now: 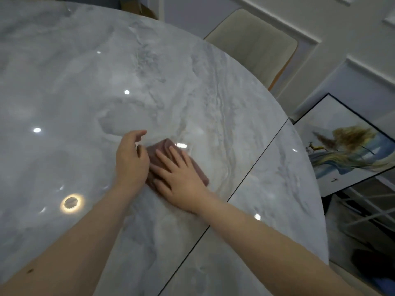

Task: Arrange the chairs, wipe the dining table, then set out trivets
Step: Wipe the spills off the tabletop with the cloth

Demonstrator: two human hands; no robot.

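Note:
A folded mauve cloth (pixel 168 147) lies on the glossy grey marble dining table (pixel 85 92), near its right side. My right hand (pixel 181 178) lies flat on the cloth with straight, spread fingers and presses it to the table. My left hand (pixel 131 159) sits just left of the cloth, on its edge, with fingers loosely curved and holding nothing. A cream upholstered chair (pixel 254 45) stands at the far right rim of the table. No trivets are in view.
A dark seam (pixel 245 178) runs diagonally across the table's right part. A framed landscape picture (pixel 350 146) leans against the white panelled wall (pixel 320 22) to the right. Low furniture with white bars (pixel 363 218) stands beside the table's right edge.

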